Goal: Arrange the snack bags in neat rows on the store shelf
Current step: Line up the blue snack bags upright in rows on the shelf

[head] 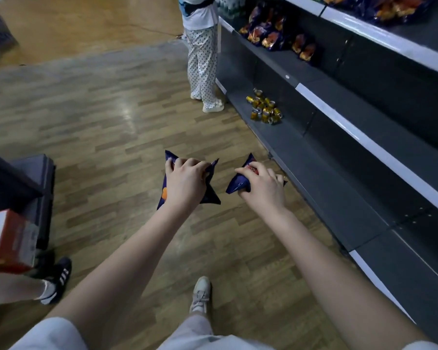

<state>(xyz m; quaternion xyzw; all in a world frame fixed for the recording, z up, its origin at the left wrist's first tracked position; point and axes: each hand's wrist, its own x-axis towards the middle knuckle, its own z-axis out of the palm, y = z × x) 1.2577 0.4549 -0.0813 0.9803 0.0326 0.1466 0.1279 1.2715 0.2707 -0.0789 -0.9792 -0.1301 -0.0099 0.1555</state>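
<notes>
My left hand (185, 179) grips a dark blue snack bag (211, 195) from above, over the wooden floor. Just to its right, my right hand (262, 185) grips a second dark blue snack bag (235, 183), close to the front edge of the lowest grey shelf (339, 198). Both bags hang in the air, apart from each other. More blue-and-orange snack bags (271, 34) stand in a loose group on the middle shelf (321, 79) at the far end, and several lie on the top shelf (394, 7).
Small yellow cans (264, 109) cluster on the lowest shelf. A person in dotted trousers (204, 64) stands at the shelf's far end. At the left is a dark cart (36, 188), a red-and-white box (9, 242) and another person's shoe (59, 276).
</notes>
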